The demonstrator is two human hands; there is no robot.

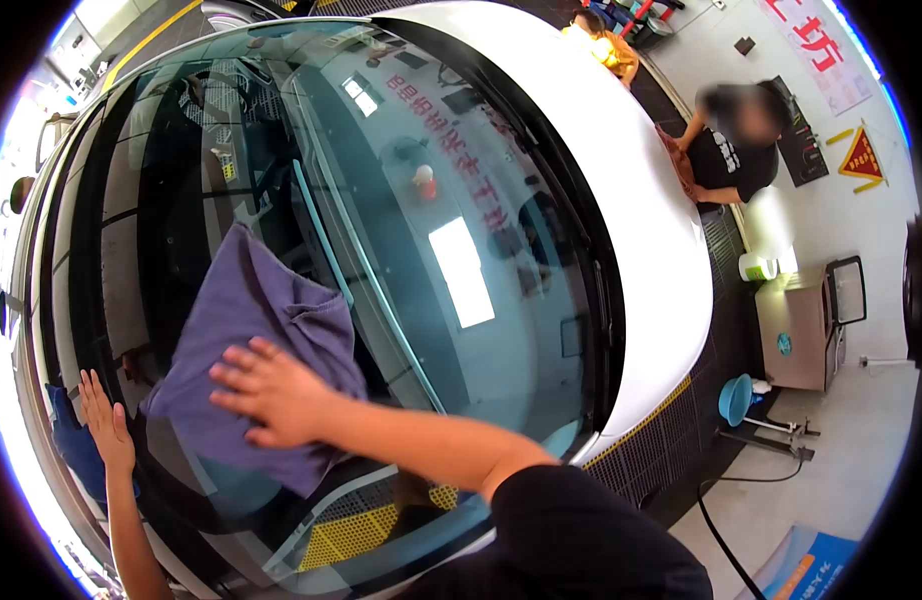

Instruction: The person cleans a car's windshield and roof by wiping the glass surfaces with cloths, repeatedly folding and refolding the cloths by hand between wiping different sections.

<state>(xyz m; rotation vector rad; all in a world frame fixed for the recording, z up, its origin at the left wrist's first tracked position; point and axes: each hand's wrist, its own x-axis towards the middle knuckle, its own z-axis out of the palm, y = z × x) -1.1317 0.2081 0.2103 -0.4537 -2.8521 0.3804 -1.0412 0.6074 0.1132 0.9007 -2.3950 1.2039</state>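
A purple, soft-looking fabric cloth [251, 300] is spread over the curved, tinted glass windshield [501, 370] of a white car, on the part of the glass away from the hood. Its outline is roughly that of a kite: one pointed corner is aimed at the far side of the car, a blunter corner is directed towards the roof end, and the long axis is laid from the far side down to the near side, slightly slanted. The edge facing the hood is folded over and rumpled, while the middle is kept fairly flat.

The cloth is covered by the right hand [271, 395], which is opened flat with the fingers a little spread; nothing is gripped between them. The left hand [106, 425] is held open, fingers straight and close together, beside a dark blue crumpled cloth [73, 440]; whether that cloth is touched cannot be told.

Red lettering and a bright rectangle are mirrored in the smooth glass. The glossy, rounded white metal hood [641, 230] is touched at its edge by a person in a black T-shirt [746, 150].
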